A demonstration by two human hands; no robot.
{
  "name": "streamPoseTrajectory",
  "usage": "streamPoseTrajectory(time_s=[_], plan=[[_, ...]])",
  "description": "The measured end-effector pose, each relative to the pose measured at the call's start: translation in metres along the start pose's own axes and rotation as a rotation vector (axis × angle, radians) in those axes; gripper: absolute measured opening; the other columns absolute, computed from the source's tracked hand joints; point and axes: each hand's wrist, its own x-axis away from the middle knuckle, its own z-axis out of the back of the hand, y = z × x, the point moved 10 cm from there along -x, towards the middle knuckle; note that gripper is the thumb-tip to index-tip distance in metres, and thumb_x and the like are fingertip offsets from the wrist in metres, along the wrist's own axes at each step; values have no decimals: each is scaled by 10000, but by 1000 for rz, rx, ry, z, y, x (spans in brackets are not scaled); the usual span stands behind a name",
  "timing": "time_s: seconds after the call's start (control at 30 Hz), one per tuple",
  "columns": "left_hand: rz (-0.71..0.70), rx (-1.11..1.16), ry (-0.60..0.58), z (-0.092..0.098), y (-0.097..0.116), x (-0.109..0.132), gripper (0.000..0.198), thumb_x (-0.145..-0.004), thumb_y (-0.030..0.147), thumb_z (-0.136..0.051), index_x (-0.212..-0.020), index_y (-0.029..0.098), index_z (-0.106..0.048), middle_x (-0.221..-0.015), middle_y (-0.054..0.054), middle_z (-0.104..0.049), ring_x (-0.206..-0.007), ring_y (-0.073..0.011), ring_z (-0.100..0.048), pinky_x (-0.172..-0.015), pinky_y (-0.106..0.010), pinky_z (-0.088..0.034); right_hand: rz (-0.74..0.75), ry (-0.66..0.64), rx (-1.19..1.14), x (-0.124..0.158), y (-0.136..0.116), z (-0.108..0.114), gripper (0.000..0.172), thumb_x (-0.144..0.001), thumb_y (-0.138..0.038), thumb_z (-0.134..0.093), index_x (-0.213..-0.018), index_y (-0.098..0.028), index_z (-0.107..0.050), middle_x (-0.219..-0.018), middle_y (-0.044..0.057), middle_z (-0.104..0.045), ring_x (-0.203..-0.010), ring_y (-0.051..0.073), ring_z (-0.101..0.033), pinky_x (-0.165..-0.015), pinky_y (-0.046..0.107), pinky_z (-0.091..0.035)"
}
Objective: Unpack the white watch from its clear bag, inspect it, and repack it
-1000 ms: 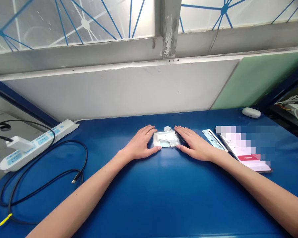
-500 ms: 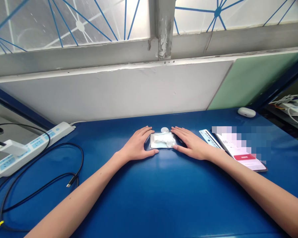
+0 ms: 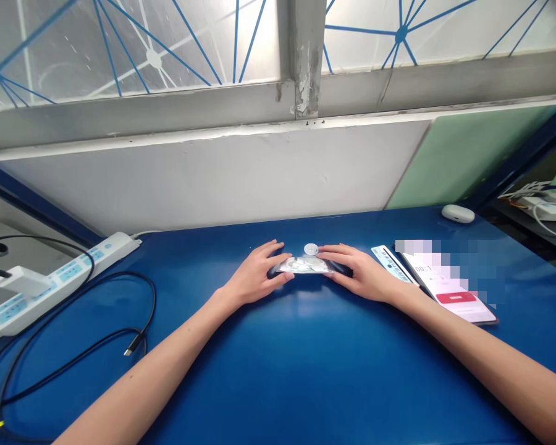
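Observation:
A small clear plastic packet (image 3: 303, 266) with whitish contents, their kind unclear, lies between my hands over the blue table. My left hand (image 3: 258, 272) grips its left end, thumb at the near edge and fingers at the far edge. At the other end, my right hand (image 3: 360, 269) pinches the packet in the same way. A round whitish disc (image 3: 311, 250) sits just behind the packet, close to my right fingertips; whether they touch it I cannot tell. The packet shows as a narrow strip, tilted towards the camera's line of sight.
Right of my hands are a blue-white card (image 3: 391, 264) and a phone (image 3: 445, 284) with a lit, partly pixelated screen. A white earbud case (image 3: 458, 214) stands at the back right. On the left lie a power strip (image 3: 74, 272) and a looped black cable (image 3: 152, 296).
My fingers have closed in on the packet's ends. The packet has tilted, so less of its face shows. The view has shifted slightly.

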Motion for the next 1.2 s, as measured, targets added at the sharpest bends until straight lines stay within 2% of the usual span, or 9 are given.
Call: streamPoseTrajectory(time_s=[0.13, 0.3, 0.37, 0.47, 0.57, 0.67, 0.9, 1.1, 1.2], plan=[[-31, 27, 31, 3, 4, 1, 442, -954, 485, -532, -1304, 228, -612, -1416, -121, -543, -1392, -335, -406, -1116, -530, -374, 12, 85, -95, 1, -4, 6, 297, -946, -317, -567, -1220, -237, -649, -1197, 88, -709, -1119, 252, -650, -964, 410, -525], [-29, 75, 287, 22, 8, 8, 921, -854, 429, -695, -1557, 251, -128, -1540, -190, -328, -1143, -264, -622, -965, -444, -525, 0, 188, -135, 4, -4, 12, 234, -957, -296, -551, -1172, -242, -629, -1152, 80, -728, -1012, 242, -693, -892, 405, -545], [-53, 80, 345, 26, 11, 11, 976, -836, 384, -716, -1558, 271, -70, -1545, -189, -312, -1074, -233, -649, -921, -415, -549, -42, 186, -201, 4, 1, 10, 204, -956, -308, -549, -1139, -243, -611, -1090, 71, -739, -977, 237, -701, -866, 396, -558], [-121, 55, 311, 23, 18, 11, 883, -839, 336, -715, -1538, 291, -176, -1487, -132, -430, -1189, -257, -596, -1001, -425, -510, -124, 184, -303, 4, 10, 7, 189, -954, -335, -540, -1116, -239, -563, -975, 62, -743, -895, 231, -712, -813, 387, -576], [-125, 72, 269, 21, 19, 9, 781, -857, 316, -695, -1508, 313, -265, -1436, -83, -500, -1248, -252, -562, -1008, -386, -514, -154, 142, -334, 3, 11, 3, 335, -958, -348, -517, -1271, -245, -458, -954, 61, -741, -854, 234, -711, -791, 399, -576], [-88, 111, 239, 19, 16, 8, 790, -849, 320, -696, -1511, 313, -265, -1428, -79, -508, -1196, -245, -599, -957, -368, -546, -138, 104, -324, 2, 7, 2, 430, -971, -340, -475, -1382, -260, -380, -966, 55, -732, -850, 230, -701, -798, 406, -568], [-53, 91, 191, 15, 14, 6, 843, -825, 311, -700, -1526, 281, -234, -1432, -93, -498, -1204, -257, -589, -1010, -402, -509, -114, 97, -298, 1, 6, 2, 417, -966, -302, -479, -1375, -253, -414, -953, 53, -701, -868, 227, -673, -828, 405, -549], [-3, 33, 159, 14, 8, 4, 705, -794, 401, -733, -1424, 236, -461, -1493, -118, -433, -1369, -311, -424, -1119, -472, -395, -89, 87, -124, 2, 8, -5, 501, -962, -347, -495, -1436, -245, -370, -1361, 141, -564, -1196, 285, -576, -999, 480, -488], [16, 16, 131, 11, 6, 3, 698, -778, 472, -744, -1385, 213, -516, -1484, -134, -444, -1364, -320, -421, -1108, -482, -400, -79, 62, -42, 1, 6, -7, 530, -960, -389, -488, -1451, -230, -364, -1428, 155, -510, -1305, 305, -495, -1066, 511, -433]])
